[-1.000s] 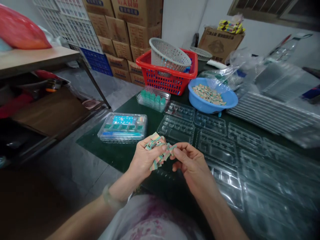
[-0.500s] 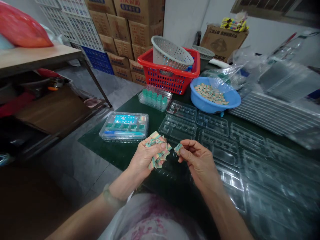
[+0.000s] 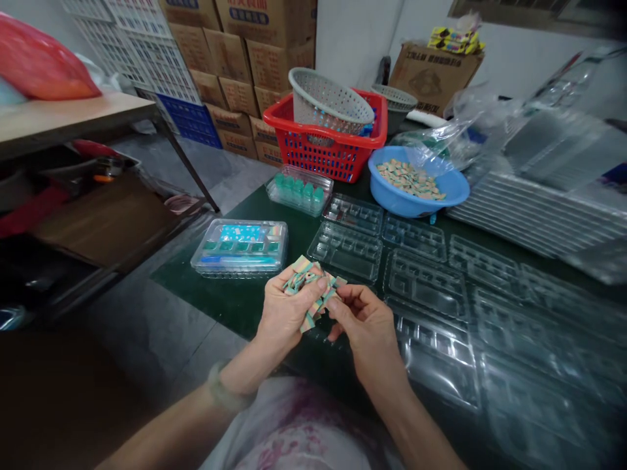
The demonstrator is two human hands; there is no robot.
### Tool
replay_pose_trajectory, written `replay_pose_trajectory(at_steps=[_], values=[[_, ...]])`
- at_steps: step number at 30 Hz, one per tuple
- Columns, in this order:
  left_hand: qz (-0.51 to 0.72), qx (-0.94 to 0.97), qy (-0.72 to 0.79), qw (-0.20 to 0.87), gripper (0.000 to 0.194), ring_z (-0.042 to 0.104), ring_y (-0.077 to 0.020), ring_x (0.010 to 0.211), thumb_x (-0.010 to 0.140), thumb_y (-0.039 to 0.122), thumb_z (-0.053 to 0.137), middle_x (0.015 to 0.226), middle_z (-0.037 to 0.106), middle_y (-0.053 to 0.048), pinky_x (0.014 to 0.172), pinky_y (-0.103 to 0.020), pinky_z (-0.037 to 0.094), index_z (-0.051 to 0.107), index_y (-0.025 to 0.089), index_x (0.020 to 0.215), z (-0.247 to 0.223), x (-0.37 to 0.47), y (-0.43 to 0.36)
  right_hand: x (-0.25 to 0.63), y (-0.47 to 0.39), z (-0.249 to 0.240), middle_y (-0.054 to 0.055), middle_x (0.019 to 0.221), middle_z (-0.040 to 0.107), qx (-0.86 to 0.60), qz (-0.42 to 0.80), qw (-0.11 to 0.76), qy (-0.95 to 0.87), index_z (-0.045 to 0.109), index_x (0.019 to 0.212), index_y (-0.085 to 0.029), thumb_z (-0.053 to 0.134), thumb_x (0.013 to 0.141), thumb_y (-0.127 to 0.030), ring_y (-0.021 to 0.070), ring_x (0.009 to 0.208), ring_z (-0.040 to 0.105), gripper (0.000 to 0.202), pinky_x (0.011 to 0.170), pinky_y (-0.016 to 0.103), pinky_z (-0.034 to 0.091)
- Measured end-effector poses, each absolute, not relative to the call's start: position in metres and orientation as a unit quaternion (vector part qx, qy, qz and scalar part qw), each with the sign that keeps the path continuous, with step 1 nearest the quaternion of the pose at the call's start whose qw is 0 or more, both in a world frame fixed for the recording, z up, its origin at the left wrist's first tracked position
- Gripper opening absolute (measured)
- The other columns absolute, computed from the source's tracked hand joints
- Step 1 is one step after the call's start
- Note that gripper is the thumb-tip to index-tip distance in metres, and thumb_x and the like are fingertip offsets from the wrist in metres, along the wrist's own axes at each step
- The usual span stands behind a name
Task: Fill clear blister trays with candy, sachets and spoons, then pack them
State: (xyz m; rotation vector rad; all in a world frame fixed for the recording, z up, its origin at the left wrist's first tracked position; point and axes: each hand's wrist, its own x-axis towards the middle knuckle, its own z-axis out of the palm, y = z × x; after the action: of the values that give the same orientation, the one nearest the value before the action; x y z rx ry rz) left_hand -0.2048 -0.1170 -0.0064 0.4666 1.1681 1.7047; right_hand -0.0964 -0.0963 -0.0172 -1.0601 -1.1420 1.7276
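A bunch of small striped pieces [image 3: 313,312], pastel green, cream and pink, is clasped in my left hand [image 3: 284,307]. My right hand [image 3: 365,320] touches the right side of that bunch, thumb and fingers pinched on striped pieces there. Many similar pieces [image 3: 409,179] lie in a blue bowl [image 3: 411,207] at the back right. Clear moulded trays [image 3: 345,251] are laid out in rows on the dark green table [image 3: 220,302]. Left of my hands sits a filled clear case [image 3: 240,247] with a blue patterned item, green squares and a blue pen-like item.
Behind the case is a clear box [image 3: 300,190] of green items. A red basket [image 3: 323,153] holding a grey perforated basket [image 3: 333,104] stands at the back. Stacked clear trays [image 3: 548,215] and plastic bags are at the right. A side table [image 3: 73,114] stands left.
My right hand has moved left, bringing its pinched piece from beside the bunch to contact with it. The view has shifted slightly.
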Motion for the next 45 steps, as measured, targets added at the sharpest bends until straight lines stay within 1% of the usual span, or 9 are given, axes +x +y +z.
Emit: replay_pose_trajectory(at_steps=[4, 11, 17, 23, 29, 32, 36, 39, 45], values=[[0.702, 0.181, 0.48, 0.494, 0.021, 0.059, -0.0113, 0.058, 0.061, 0.02, 0.076, 0.074, 0.064, -0.001, 0.048, -0.019, 0.049, 0.062, 0.016, 0.076, -0.007, -0.201, -0.116, -0.095, -0.1, -0.017, -0.001, 0.063, 0.056, -0.439, 0.676, 0.358, -0.471, 0.061, 0.075, -0.016, 0.065, 0.071, -0.039, 0.0101, 0.055, 0.05, 0.024, 0.04, 0.018, 0.04], [0.674, 0.157, 0.463, 0.554, 0.024, 0.052, -0.0082, 0.047, 0.064, 0.022, 0.074, 0.07, 0.06, -0.002, 0.039, -0.017, 0.042, 0.06, 0.014, 0.083, -0.008, -0.214, -0.114, -0.073, -0.095, -0.011, -0.002, 0.065, 0.055, -0.419, 0.63, 0.411, -0.509, 0.06, 0.078, -0.018, 0.06, 0.078, -0.034, 0.0082, 0.056, 0.048, 0.016, 0.053, 0.021, 0.039], [0.649, 0.161, 0.37, 0.646, 0.014, 0.055, -0.0095, 0.059, 0.068, 0.013, 0.068, 0.077, 0.058, -0.002, 0.039, -0.014, 0.038, 0.06, 0.016, 0.079, -0.01, -0.228, -0.118, -0.05, -0.065, 0.003, 0.003, 0.093, 0.062, -0.364, 0.613, 0.364, -0.6, 0.063, 0.074, -0.018, 0.065, 0.074, -0.03, 0.0117, 0.072, 0.055, 0.013, 0.059, 0.023, 0.042], [0.667, 0.188, 0.418, 0.587, 0.013, 0.055, -0.0117, 0.064, 0.069, 0.013, 0.068, 0.079, 0.056, -0.003, 0.039, -0.016, 0.038, 0.059, 0.016, 0.078, -0.012, -0.246, -0.126, -0.044, -0.034, -0.005, 0.0, 0.065, 0.06, -0.406, 0.562, 0.321, -0.645, 0.062, 0.078, -0.016, 0.064, 0.075, -0.034, 0.0118, 0.06, 0.055, 0.018, 0.055, 0.024, 0.043], [0.629, 0.194, 0.496, 0.566, 0.021, 0.047, -0.0078, 0.05, 0.067, 0.02, 0.072, 0.067, 0.053, -0.001, 0.04, -0.018, 0.037, 0.056, 0.015, 0.079, -0.017, -0.249, -0.138, -0.052, -0.015, -0.008, 0.0, 0.068, 0.059, -0.384, 0.54, 0.237, -0.71, 0.06, 0.079, -0.016, 0.058, 0.078, -0.033, 0.0114, 0.061, 0.055, 0.017, 0.052, 0.022, 0.042], [0.617, 0.197, 0.505, 0.571, 0.025, 0.047, -0.008, 0.05, 0.064, 0.023, 0.075, 0.066, 0.053, 0.0, 0.04, -0.018, 0.037, 0.055, 0.015, 0.077, -0.022, -0.248, -0.14, -0.058, 0.004, -0.003, -0.001, 0.064, 0.057, -0.381, 0.515, 0.247, -0.727, 0.059, 0.077, -0.017, 0.055, 0.079, -0.035, 0.0101, 0.058, 0.052, 0.019, 0.049, 0.02, 0.039], [0.597, 0.216, 0.511, 0.579, 0.026, 0.043, -0.0065, 0.045, 0.063, 0.026, 0.075, 0.064, 0.052, 0.0, 0.039, -0.019, 0.035, 0.055, 0.015, 0.077, -0.026, -0.249, -0.138, -0.071, 0.049, 0.0, -0.005, 0.051, 0.048, -0.411, 0.481, 0.278, -0.723, 0.058, 0.075, -0.017, 0.057, 0.074, -0.04, 0.0079, 0.046, 0.042, 0.023, 0.041, 0.019, 0.031], [0.588, 0.228, 0.514, 0.581, 0.025, 0.041, -0.0064, 0.043, 0.064, 0.029, 0.073, 0.06, 0.049, 0.001, 0.038, -0.019, 0.033, 0.054, 0.015, 0.074, -0.027, -0.248, -0.137, -0.09, 0.087, -0.001, -0.006, 0.046, 0.044, -0.439, 0.415, 0.268, -0.75, 0.057, 0.077, -0.015, 0.052, 0.074, -0.042, 0.0076, 0.041, 0.037, 0.028, 0.039, 0.02, 0.029], [0.586, 0.235, 0.504, 0.589, 0.028, 0.035, -0.0056, 0.041, 0.064, 0.033, 0.072, 0.055, 0.043, 0.003, 0.036, -0.018, 0.03, 0.05, 0.016, 0.067, -0.028, -0.244, -0.137, -0.145, 0.131, -0.01, -0.002, 0.056, 0.054, -0.387, 0.31, 0.156, -0.854, 0.06, 0.067, -0.014, 0.051, 0.072, -0.026, 0.0084, 0.049, 0.047, 0.015, 0.048, 0.019, 0.035]])
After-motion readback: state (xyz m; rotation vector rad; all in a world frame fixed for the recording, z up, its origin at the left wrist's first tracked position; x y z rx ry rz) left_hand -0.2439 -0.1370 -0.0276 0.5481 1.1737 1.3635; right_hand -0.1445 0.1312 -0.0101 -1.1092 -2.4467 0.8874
